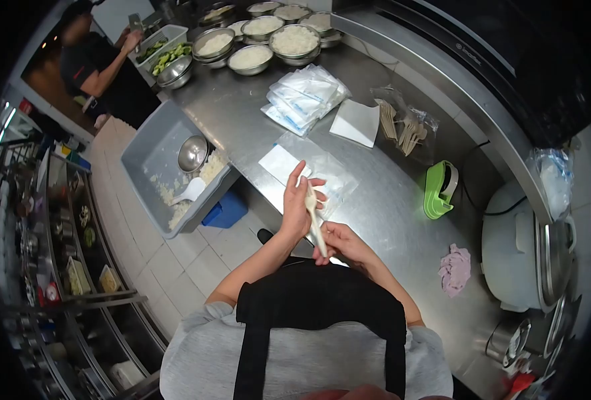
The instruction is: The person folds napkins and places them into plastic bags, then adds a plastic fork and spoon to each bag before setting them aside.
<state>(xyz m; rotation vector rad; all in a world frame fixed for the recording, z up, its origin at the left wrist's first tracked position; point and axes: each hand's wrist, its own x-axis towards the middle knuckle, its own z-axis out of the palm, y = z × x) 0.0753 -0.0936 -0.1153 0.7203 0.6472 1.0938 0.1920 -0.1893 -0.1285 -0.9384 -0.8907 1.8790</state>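
"Firstly, where is the item?"

"Narrow white packet [315, 230], long axis roughly upright and slightly tilted. It is held between both hands over the near edge of the steel counter [389, 220], close to the person's chest."

"Finger state?"

"Left hand [297, 208]: fingers wrapped round the packet's upper part, one finger raised straight. Right hand [343, 244]: fingertips pinched on the lower end. Both are closed on the packet — contents cannot be told."

"Nearest surroundings?"

"Flat clear bag [325, 175] on the counter just beyond the left hand, with a white card [279, 163] at its left end. Farther back is a fanned stack of sealed packets [305, 97], then a white paper square [355, 122] and a bag of wooden utensils [402, 128] beside it."

"To the right?"

"Green tape dispenser [440, 190], a pink cloth [455, 269] and a rice cooker [525, 247] by the wall."

"To the left?"

"Grey tub [150, 143] below counter level, holding rice, a steel bowl [192, 153] and a white scoop [190, 193]. Steel bowls of rice [295, 40] are grouped at the far end — a co-worker [102, 67] stands there, well apart."
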